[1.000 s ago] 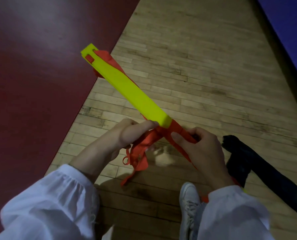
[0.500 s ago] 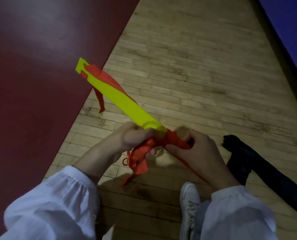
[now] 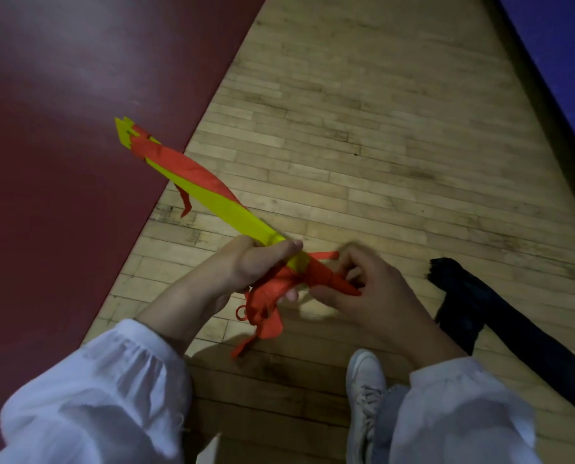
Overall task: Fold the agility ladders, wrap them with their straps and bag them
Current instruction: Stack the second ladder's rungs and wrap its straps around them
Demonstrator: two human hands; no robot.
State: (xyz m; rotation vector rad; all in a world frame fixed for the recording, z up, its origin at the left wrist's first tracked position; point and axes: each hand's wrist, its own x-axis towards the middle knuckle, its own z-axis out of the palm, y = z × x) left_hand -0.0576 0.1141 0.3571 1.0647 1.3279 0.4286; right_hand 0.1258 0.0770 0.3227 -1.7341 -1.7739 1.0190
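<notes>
Gripping the near end of the folded yellow plastic ladder rungs in the left hand, pointing the far end toward the dark red floor band. Pinching the wrapped orange fabric strap with the right hand, near a long black fabric bag on the wooden plank floor.

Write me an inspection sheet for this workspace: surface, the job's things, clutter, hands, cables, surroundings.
Surface: wooden plank floor, scuffed; dark red floor area on the left.
Job's things: folded yellow ladder, held by its near end; orange strap lying along it and bunched at the near end; black bag, as it seems, lying on the floor at right.
Clutter: nothing seen.
Hands: left hand grips the ladder's near end; right hand pinches the strap there.
Cables: nothing seen.
Surroundings: blue surface at far right; white shoe at the bottom.
</notes>
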